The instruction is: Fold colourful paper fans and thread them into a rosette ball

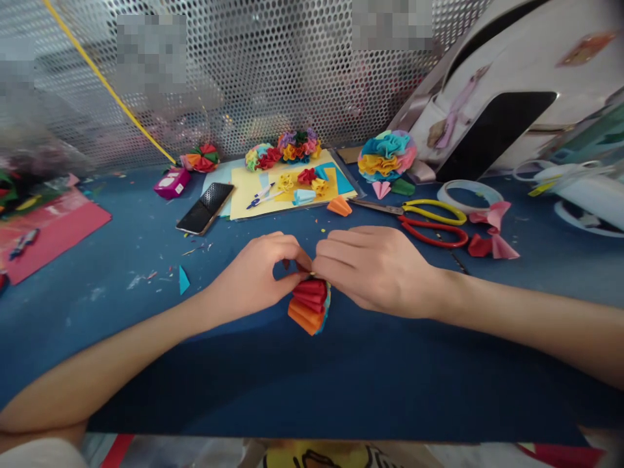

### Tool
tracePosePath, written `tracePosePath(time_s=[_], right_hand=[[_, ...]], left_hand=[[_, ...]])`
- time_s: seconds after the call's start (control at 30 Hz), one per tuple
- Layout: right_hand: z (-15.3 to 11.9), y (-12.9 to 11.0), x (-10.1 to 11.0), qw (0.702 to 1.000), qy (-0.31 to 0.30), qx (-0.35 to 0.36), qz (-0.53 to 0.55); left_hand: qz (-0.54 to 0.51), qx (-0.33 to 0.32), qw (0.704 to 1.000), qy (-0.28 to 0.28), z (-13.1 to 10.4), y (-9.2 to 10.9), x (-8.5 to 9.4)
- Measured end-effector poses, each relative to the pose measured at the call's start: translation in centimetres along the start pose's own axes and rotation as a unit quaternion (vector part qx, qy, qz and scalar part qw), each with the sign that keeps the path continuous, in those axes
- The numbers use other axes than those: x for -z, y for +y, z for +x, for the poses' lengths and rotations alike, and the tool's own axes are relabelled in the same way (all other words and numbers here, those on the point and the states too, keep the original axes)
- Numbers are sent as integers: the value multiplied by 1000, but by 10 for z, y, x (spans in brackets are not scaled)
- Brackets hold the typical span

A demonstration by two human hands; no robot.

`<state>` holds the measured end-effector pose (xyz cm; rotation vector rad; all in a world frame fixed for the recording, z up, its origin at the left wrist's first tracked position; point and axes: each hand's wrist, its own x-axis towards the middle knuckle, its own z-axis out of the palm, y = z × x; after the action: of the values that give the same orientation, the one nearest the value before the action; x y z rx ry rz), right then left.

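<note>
Between my hands, just above the blue table [234,383], hangs a small cluster of pleated paper pieces [309,302], red on top, orange below, with a blue edge at its right. The thumb and index finger of my left hand [260,270] pinch its upper end. My right hand [377,270] closes on the same end from the other side, its fingers curled and the fingertips partly hidden. The two hands meet at the top of the cluster.
Red-and-yellow scissors [431,221], a tape roll [470,195] and pink paper pieces [494,234] lie at right. Behind are paper flowers [387,156], yellow sheets [253,188], a phone [205,208] and a purple box [172,182]. A perforated metal screen [292,78] and a bag [517,58] stand at the back.
</note>
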<state>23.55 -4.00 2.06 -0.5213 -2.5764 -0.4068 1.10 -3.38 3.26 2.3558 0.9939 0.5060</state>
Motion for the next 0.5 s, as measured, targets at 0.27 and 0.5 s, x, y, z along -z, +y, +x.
tracePosePath(time_s=[0.27, 0.5], right_hand=[[4, 9, 4, 983, 51, 137, -115], [0, 32, 29, 995, -45, 48, -80]], left_hand=[[-96, 26, 993, -59, 6, -10, 3], [-84, 9, 996, 4, 9, -21, -6]])
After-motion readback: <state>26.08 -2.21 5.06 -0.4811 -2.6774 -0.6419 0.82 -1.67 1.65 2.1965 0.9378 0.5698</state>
